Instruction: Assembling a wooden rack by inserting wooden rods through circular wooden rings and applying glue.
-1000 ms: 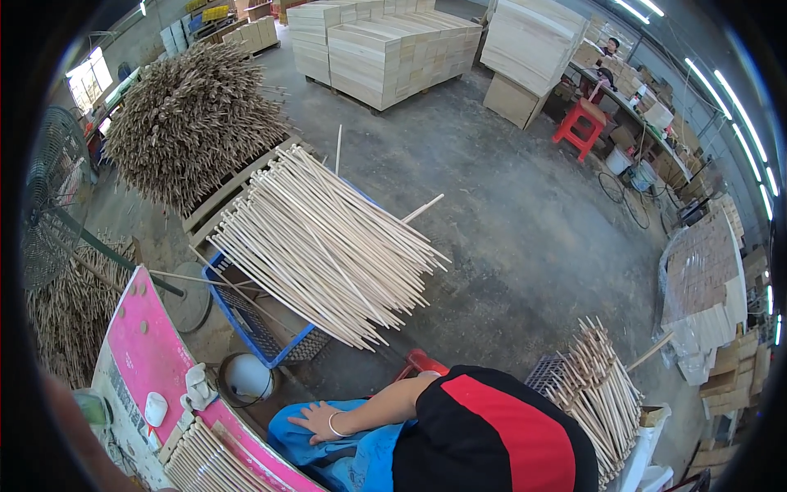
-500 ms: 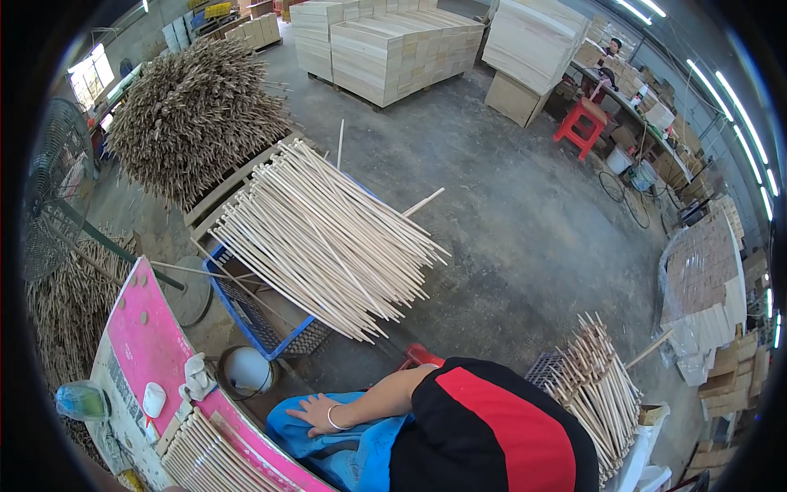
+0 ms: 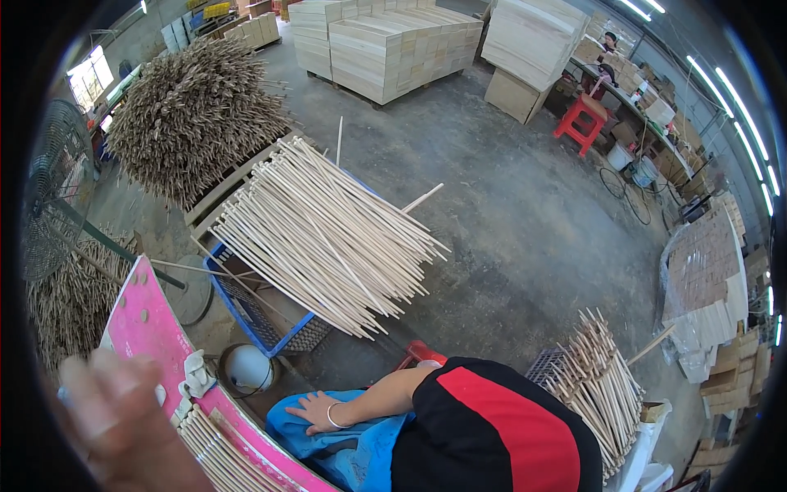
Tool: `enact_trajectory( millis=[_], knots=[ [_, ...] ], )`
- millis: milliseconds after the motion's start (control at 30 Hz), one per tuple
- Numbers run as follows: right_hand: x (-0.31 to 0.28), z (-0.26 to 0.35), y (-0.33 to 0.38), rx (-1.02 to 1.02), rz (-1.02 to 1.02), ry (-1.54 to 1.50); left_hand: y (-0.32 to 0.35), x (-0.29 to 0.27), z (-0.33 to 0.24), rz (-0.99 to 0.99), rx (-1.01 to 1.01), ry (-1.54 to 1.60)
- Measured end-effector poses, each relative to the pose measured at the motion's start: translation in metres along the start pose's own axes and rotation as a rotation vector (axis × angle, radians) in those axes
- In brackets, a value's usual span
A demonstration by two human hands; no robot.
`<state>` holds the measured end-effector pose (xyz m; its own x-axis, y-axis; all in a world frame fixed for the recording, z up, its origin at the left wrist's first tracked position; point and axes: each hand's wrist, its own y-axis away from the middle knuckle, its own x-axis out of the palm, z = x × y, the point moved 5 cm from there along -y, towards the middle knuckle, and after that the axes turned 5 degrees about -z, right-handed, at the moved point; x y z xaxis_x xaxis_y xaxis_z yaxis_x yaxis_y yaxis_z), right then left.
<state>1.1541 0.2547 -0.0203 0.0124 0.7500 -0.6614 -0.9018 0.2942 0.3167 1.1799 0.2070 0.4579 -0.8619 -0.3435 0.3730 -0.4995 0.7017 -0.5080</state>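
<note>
The sticks [image 3: 225,455] on the counter [image 3: 164,346] run from ten to four o'clock, at eight from my spread right hand [image 3: 316,412] and four from my left hand [image 3: 121,410], too blurry to tell its grip.

Raised hand [image 3: 119,406]: blurred, fingers smeared together; anything it holds cannot be told; wrist cut off at the lower edge.
White object [image 3: 160,395]: mostly hidden behind that hand.
Pink tabletop [image 3: 160,320]: partly covered, cut off below.
Row of sticks [image 3: 220,447]: lower ends out of view.
Black-and-red shirt [image 3: 520,430]: cut off below.
Distant person [image 3: 609,41]: too small to make out.
</note>
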Motion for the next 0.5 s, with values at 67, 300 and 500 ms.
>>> enact_trajectory(
  millis=[67, 300, 500],
  knots=[
    [0.0, 0.003, 0.0, -0.01, -0.004, 0.004, 0.012, 0.006, 0.024, 0.17, -0.076, -0.213],
    [-0.006, 0.003, 0.004, 0.005, -0.017, 0.007, 0.079, -0.027, 0.144, 0.544, -0.626, -0.518],
    [0.03, -0.014, -0.013, 0.01, -0.185, -0.214, 0.148, -0.074, 0.191, 0.992, -0.296, -1.112]
  ],
)
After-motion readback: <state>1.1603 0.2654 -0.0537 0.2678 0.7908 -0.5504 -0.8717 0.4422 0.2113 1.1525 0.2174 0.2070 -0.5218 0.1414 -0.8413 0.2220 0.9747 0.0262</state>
